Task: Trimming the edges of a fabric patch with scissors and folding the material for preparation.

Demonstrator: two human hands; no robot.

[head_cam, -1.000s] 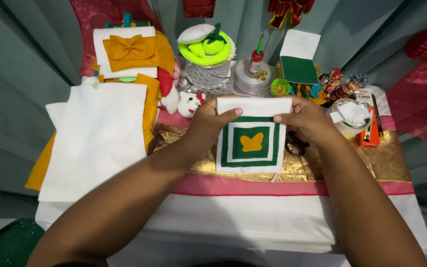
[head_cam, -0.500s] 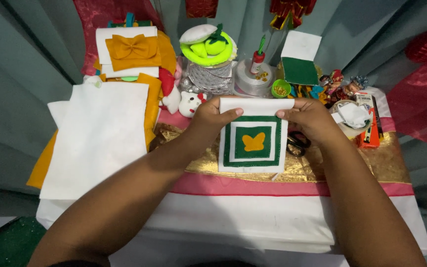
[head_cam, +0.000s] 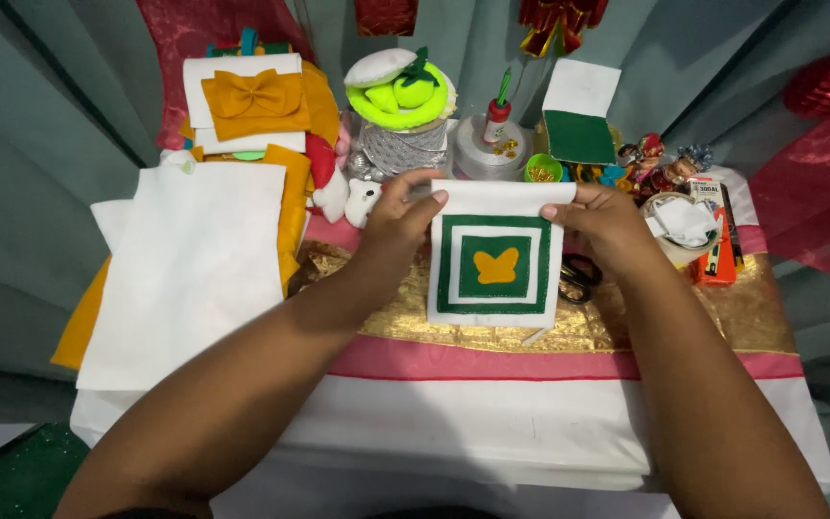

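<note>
Gold-draped table (head_cam: 742, 317): two hands, left hand (head_cam: 391, 226), right hand (head_cam: 607, 221), one felt square (head_cam: 494, 264).

The white felt panel (head_cam: 495, 252) bears nested green squares around an orange butterfly. The plain white felt sheet (head_cam: 189, 274) lies over orange felt (head_cam: 84, 322). The table cloth (head_cam: 626, 332) is patterned gold, edged pink.

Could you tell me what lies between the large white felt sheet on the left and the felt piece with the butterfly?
In the head view, the left hand and its forearm cross that stretch, over gold cloth, between the white sheet and the butterfly piece.
</note>
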